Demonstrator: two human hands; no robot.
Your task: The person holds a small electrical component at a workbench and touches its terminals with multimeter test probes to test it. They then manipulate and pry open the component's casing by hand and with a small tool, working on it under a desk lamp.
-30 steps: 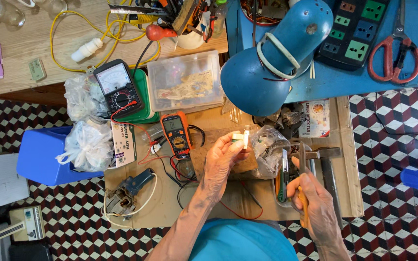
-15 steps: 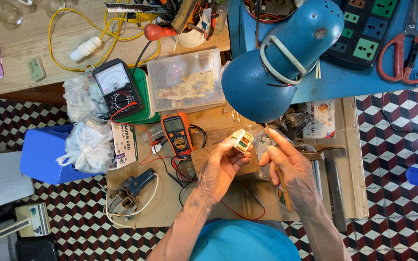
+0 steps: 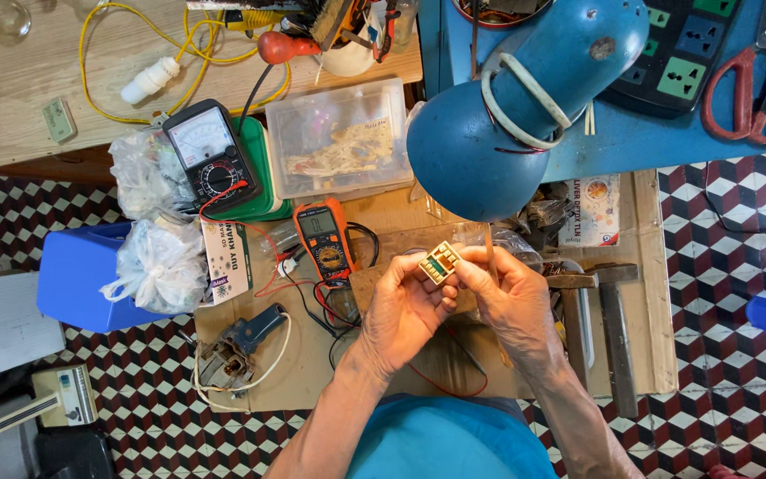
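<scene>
Pinching small beige switch block w/ left hand + right hand, fingertips closed on edges; prob light, rigid plastic, hold by sides.

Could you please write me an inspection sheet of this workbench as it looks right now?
Surface: cardboard-covered bench, crowded.
Job's things: small cream electrical part, held up between both hands.
Clutter: orange multimeter, analog meter, clear plastic box, white bags, two hammers, red scissors.
Grippers: left hand and right hand pinch the part; the right also holds a thin tool.
Cables: yellow cable, red and black meter leads.
Surroundings: blue lamp, blue bin, checkered floor.
</scene>
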